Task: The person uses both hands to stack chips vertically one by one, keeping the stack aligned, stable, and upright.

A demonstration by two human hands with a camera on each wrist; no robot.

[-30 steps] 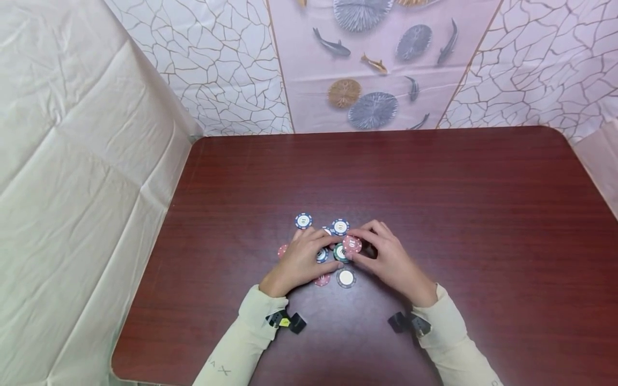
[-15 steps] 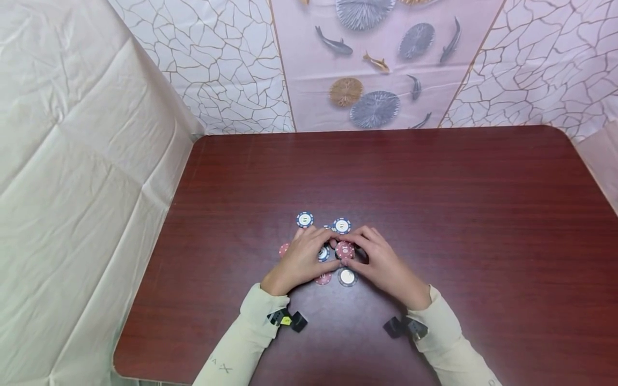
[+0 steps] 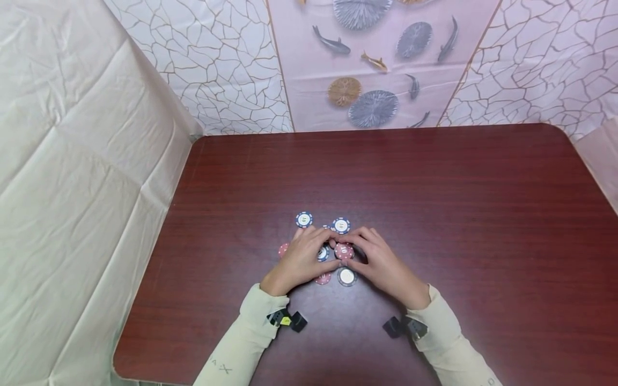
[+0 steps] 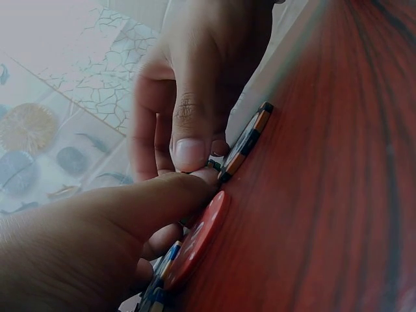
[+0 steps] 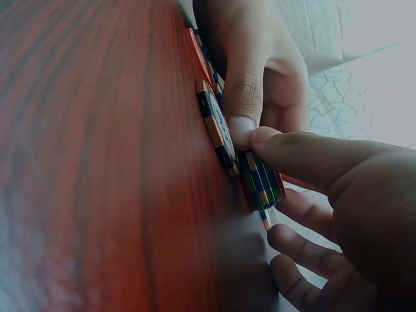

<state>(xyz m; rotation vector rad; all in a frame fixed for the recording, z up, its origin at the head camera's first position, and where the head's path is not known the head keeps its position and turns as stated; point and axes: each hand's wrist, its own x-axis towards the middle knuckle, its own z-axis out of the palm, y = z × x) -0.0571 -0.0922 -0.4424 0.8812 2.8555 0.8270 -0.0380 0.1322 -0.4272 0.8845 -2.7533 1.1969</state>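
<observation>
In the head view a red poker chip tops a short stack of poker chips, whose green and blue edges show in the right wrist view. My left hand holds the stack from the left, thumb in front and index finger behind. From the other side my right hand curves thumb and index finger round the same stack, its fingertips meeting the left ones. A blue poker chip lies under the left hand's arch. Just in front of the stack is a white-centred poker chip with a dark rim.
Behind the hands lie two blue poker chips, the left one apart from the right one. One red poker chip shows by the left thumb, another red poker chip left of that hand. The dark red table meets patterned cloth behind.
My right hand has moved slightly left and set the red poker chip on the green-edged stack. Over the last half second both hands have stayed nearly still.
</observation>
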